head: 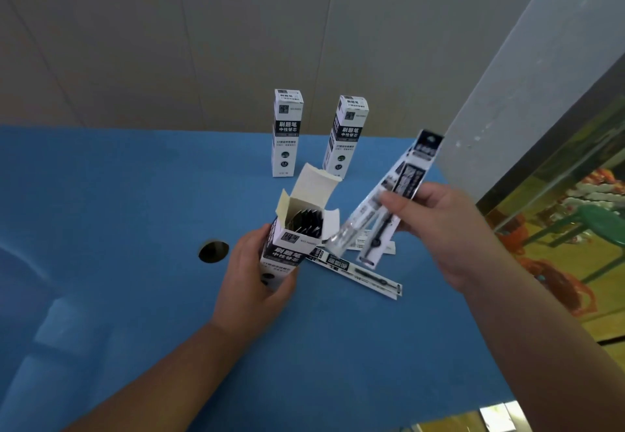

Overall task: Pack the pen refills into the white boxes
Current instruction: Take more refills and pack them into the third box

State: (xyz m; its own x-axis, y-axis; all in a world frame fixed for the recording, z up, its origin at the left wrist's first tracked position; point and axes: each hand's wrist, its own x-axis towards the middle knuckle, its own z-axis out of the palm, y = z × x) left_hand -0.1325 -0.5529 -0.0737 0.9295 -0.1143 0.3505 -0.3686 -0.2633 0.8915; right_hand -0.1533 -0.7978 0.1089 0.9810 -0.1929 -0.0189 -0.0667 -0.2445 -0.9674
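Note:
My left hand (252, 276) grips an open white box (297, 228) upright above the blue table, its top flaps raised; dark refill packs show inside it. My right hand (439, 225) holds a clear-wrapped pen refill pack (402, 188), tilted with its lower end close to the box's opening. Another refill pack (358, 271) lies flat on the table between my hands, and part of one more pack (389, 247) shows under the held one. Two closed white boxes (286, 134) (346, 137) stand upright at the back of the table.
The blue table (135, 195) has a round dark hole (213, 251) left of my left hand. Its right edge drops off beside my right arm, with a yellow floor and a green stool (588, 225) beyond. A grey wall stands behind the table.

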